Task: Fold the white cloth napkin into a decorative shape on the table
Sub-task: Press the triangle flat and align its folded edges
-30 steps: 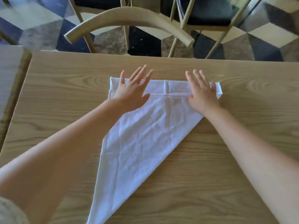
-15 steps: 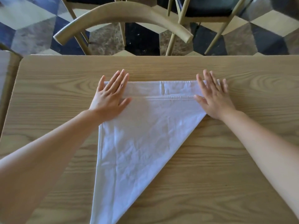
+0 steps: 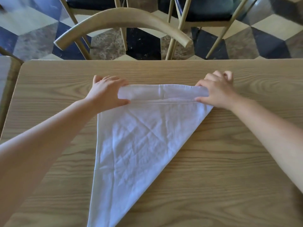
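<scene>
The wooden table (image 3: 229, 161) is carrying the white cloth napkin (image 3: 134, 145), lying as a triangle pointing at the near edge, its rolled band running along toward the far edge. The left hand (image 3: 106, 92) is pinching the band's left end; the right hand (image 3: 216, 90) is pinching its right end.

The napkin (image 3: 139, 145) is white woven cloth, matt, crossed by fine creases, with a stitched hem along its rolled far edge. The table (image 3: 229, 177) is pale wood with a strong wavy grain, smooth and faintly satin. The chair (image 3: 123, 17) beyond has a curved back of similar light wood, smooth, and a dark seat pad. The floor (image 3: 144, 43) is polished stone tile, speckled, in cream, grey and near-black.
</scene>
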